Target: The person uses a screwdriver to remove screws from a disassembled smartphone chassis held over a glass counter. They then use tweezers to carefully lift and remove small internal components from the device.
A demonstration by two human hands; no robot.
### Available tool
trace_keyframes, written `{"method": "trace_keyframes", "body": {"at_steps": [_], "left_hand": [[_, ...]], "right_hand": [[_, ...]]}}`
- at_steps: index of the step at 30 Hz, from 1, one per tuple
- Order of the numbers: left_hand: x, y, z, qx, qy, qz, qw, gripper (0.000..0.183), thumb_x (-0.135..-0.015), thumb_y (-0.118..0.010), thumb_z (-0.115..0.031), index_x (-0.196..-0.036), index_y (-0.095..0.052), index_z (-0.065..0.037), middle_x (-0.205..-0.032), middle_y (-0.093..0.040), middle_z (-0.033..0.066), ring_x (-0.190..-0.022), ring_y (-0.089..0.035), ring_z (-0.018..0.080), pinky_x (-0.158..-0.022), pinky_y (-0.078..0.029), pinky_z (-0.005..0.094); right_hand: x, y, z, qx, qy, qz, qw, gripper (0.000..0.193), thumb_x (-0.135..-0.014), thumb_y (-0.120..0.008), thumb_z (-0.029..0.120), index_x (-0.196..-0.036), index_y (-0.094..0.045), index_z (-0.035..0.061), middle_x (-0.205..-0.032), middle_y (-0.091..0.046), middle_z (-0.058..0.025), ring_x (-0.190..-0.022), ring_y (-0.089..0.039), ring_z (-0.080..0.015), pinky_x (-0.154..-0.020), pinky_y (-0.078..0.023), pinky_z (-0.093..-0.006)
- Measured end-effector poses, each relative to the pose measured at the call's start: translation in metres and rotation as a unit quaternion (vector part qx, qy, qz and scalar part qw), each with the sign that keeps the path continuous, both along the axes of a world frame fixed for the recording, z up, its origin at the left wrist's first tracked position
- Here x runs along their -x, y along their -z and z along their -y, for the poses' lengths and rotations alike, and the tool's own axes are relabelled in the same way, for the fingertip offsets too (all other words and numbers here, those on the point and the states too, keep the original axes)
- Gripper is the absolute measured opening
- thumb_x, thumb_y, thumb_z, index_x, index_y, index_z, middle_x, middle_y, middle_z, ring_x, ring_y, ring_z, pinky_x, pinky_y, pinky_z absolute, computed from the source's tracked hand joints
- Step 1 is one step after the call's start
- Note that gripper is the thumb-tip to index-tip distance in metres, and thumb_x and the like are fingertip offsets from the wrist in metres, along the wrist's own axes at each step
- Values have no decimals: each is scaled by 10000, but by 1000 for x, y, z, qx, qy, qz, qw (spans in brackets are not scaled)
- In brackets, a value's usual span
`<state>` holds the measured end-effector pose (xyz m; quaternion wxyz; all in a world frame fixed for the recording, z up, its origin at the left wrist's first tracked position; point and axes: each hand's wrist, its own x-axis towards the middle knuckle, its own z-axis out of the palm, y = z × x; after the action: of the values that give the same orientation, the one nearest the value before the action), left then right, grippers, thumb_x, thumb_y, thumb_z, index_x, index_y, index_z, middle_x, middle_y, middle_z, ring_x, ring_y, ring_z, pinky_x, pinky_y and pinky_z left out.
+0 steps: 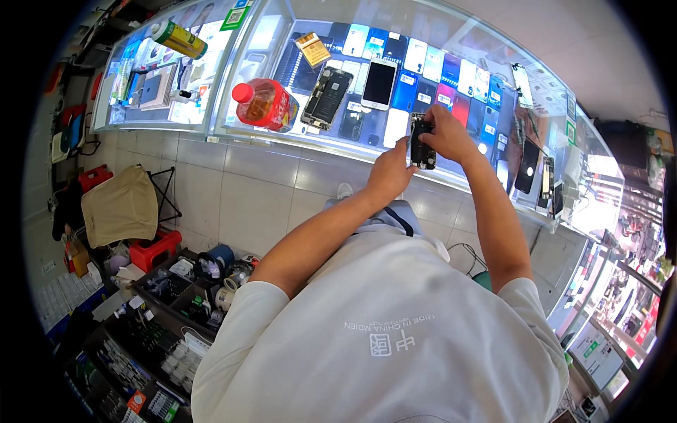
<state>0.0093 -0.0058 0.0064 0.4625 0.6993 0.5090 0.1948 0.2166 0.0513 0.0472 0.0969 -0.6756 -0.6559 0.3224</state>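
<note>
An opened smartphone (424, 152) with its dark inner parts showing is held upright near the counter's front edge. My left hand (390, 173) grips it along its left side, thumb on the edge. The fingers of my right hand (447, 134) are bent over its upper part and touch the inside; whether they pinch a small part cannot be made out. On the glass to the left lie another opened phone body (327, 97), with its battery showing, and a white-framed phone (380, 84) with a dark screen.
The lit glass display counter (275, 144) holds rows of phones under its top. A red-capped drink bottle (266, 105), a cigarette pack (312, 49) and a yellow-green can (179, 39) stand or lie on it. Behind at left are a folding chair (121, 204) and parts bins (166, 289).
</note>
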Motion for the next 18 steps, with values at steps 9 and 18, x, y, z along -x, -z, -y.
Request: {"method": "trace_keyframes", "body": {"at_steps": [9, 18], "left_hand": [[8, 3, 0, 53, -7, 7, 999, 745, -912, -871, -171, -1535, -508, 20, -883, -749, 201, -849, -759, 409, -798, -599, 517], [42, -26, -10, 156, -75, 183, 968, 242, -1003, -834, -247, -1099, -834, -25, -767, -673, -35, -697, -553, 70, -641, -458, 294]], "right_hand": [[-21, -7, 32, -24, 185, -316, 930, 330, -1006, -759, 69, -1328, -716, 16, -1028, -782, -64, -898, -731, -157, -798, -584, -312], [2, -13, 52, 129, 213, -478, 843, 154, -1077, -724, 100, -1173, -762, -14, -1026, -803, -82, -837, -764, -135, -760, -615, -282]]}}
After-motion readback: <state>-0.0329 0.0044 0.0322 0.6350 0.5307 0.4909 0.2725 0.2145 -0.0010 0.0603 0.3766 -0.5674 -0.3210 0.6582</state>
